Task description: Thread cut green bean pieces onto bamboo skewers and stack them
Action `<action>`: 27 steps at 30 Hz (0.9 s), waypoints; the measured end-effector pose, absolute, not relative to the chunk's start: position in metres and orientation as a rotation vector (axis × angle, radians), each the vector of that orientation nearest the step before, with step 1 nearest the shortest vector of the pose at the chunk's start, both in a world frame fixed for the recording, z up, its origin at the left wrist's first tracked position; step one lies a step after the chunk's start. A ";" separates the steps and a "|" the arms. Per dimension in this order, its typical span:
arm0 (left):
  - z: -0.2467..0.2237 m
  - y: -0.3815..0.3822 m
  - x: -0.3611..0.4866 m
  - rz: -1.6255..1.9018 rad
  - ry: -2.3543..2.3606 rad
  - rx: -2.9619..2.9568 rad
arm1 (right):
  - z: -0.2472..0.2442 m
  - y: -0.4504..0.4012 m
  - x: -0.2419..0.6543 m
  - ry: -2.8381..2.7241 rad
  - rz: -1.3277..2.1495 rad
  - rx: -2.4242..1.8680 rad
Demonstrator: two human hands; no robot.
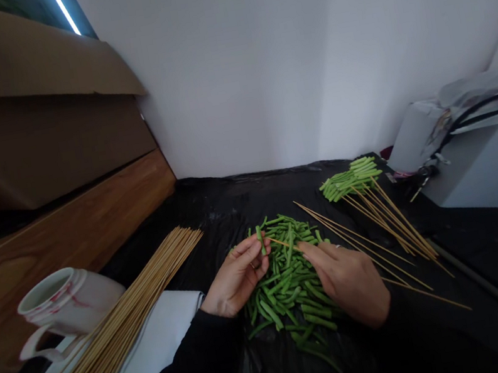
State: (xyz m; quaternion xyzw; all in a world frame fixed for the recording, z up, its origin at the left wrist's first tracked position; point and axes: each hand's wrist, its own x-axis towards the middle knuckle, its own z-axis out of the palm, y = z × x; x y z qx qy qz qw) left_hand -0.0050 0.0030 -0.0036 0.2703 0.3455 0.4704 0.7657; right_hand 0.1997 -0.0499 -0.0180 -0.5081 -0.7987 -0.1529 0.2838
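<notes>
Head view: left hand pinches green stalk; right hand grips skewer.

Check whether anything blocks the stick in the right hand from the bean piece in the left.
Nothing visible does: the stick in the right hand runs straight to the bean piece in the left hand.

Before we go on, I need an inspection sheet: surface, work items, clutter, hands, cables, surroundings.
Surface: black plastic sheet.
Work items: heap of cut green stems in the centre; skewer bundle left; loose skewers right; skewered green pieces far right.
Clutter: white mug beside the bundle.
Left hand: pinching a green piece.
Right hand: holding a skewer pointed at that piece; entry unclear.
Cables: black cord-like strands right, type unclear.
Surroundings: white wall ahead, cardboard box left.
</notes>
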 end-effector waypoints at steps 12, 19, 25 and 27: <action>-0.006 0.003 -0.004 1.014 0.701 0.585 | -0.017 -0.052 0.198 -2.129 -0.458 -1.315; -0.006 0.002 -0.004 1.008 0.716 0.585 | -0.016 -0.052 0.197 -2.124 -0.483 -1.308; -0.003 0.001 -0.004 1.011 0.715 0.600 | -0.016 -0.053 0.198 -2.133 -0.484 -1.309; -0.003 0.001 -0.004 1.010 0.722 0.605 | -0.016 -0.053 0.198 -2.131 -0.483 -1.304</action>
